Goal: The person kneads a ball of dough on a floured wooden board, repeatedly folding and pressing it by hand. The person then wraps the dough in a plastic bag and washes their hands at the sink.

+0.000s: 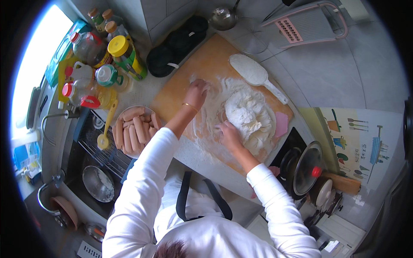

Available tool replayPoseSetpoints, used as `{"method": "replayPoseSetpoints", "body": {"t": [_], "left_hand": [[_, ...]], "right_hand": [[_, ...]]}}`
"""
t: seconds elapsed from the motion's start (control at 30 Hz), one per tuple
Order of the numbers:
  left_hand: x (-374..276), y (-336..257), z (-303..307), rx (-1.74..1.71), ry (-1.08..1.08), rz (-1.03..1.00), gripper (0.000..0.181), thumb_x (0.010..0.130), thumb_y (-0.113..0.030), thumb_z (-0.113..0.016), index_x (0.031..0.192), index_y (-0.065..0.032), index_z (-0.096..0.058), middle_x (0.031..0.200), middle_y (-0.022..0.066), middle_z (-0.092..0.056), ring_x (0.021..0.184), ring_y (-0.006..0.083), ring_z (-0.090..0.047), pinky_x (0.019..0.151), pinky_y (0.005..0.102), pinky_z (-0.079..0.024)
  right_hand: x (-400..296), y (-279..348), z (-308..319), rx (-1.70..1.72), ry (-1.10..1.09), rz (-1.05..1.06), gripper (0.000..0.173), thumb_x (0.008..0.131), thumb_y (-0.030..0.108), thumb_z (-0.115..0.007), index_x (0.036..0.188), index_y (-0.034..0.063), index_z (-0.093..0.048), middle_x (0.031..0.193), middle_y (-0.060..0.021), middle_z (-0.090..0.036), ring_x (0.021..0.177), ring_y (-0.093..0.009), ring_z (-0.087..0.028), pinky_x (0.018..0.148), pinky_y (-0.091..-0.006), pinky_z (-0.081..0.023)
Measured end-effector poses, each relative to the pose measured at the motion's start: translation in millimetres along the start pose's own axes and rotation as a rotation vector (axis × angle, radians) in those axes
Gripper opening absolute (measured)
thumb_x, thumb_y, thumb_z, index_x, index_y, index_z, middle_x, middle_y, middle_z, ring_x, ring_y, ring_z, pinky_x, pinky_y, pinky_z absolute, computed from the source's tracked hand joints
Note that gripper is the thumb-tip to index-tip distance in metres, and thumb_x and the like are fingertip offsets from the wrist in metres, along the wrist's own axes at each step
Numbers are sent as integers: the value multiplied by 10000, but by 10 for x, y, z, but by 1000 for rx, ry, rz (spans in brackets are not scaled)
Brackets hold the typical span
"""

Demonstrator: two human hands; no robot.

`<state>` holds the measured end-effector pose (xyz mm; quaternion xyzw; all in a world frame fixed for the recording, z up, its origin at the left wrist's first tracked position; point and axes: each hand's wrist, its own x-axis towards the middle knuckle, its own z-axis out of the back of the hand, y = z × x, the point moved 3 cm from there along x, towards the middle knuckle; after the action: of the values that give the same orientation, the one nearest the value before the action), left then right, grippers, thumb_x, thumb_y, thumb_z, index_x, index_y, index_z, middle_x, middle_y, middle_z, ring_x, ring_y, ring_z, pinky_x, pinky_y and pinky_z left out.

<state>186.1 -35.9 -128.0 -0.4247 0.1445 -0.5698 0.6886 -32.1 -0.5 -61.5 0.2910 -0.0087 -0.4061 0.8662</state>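
Note:
A mound of white dough [248,116] lies on a floured wooden board [180,77]. My left hand [196,92] is low over the far left part of the flour, its fingers bent; whether anything is in them is hidden. At the dough's near left edge is my right hand [230,135], fingertips on the floured wood and slightly apart, with nothing seen in them. A white scoop [250,69] full of flour rests on the board beyond the dough. Right of the dough, a pink flat scraper [281,124] lies partly against it.
A plate of sausages [137,129] stands left of the board, beside a yellow spoon [105,135]. Several bottles [92,48] crowd the far left corner. The sink [74,158] holds a metal bowl [98,183]. A glass-lidded pan [308,167] sits at right. A grater [309,25] is against the wall.

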Motion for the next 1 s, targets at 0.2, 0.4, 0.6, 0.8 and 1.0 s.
{"method": "replayPoseSetpoints", "body": {"t": [0.2, 0.4, 0.6, 0.8, 1.0], "left_hand": [[278, 309, -251, 213, 309, -25, 240, 845, -103, -664, 1078, -79, -714, 1080, 158, -669, 1013, 360, -623, 926, 429, -515], [338, 407, -187, 498, 233, -359, 122, 854, -112, -642, 952, -47, -674, 978, 185, -653, 932, 370, -635, 834, 442, -541], [530, 217, -8, 181, 199, -16, 149, 805, -27, -611, 921, -19, -705, 886, 163, -701, 820, 347, -680, 726, 408, -554], [537, 216, 144, 65, 269, 243, 272, 735, -24, -701, 993, -81, -769, 953, 176, -701, 902, 345, -673, 794, 413, -552], [444, 139, 5, 183, 406, 4, 278, 709, -75, -786, 986, -93, -781, 971, 168, -673, 891, 343, -650, 819, 403, -543]], "right_hand": [[-225, -1, 552, 435, -458, -87, 171, 844, -35, -723, 1012, -17, -746, 993, -103, -686, 868, -186, -691, 755, -287, -562], [-463, -761, 899, 686, -632, -476, 182, 858, -9, -732, 1038, -21, -753, 977, -136, -749, 772, -187, -723, 727, -291, -564], [-397, -922, 788, 417, -572, -375, 242, 856, 48, -732, 1090, -14, -735, 1011, -155, -744, 848, -240, -730, 784, -326, -564], [-569, -942, 814, 351, -540, -320, 221, 855, 36, -711, 1071, -11, -724, 1060, -170, -705, 957, -311, -694, 822, -359, -556], [-718, -937, 781, 387, -493, -321, 220, 858, 55, -716, 1067, -17, -718, 1050, -177, -712, 963, -325, -691, 855, -378, -544]]}}
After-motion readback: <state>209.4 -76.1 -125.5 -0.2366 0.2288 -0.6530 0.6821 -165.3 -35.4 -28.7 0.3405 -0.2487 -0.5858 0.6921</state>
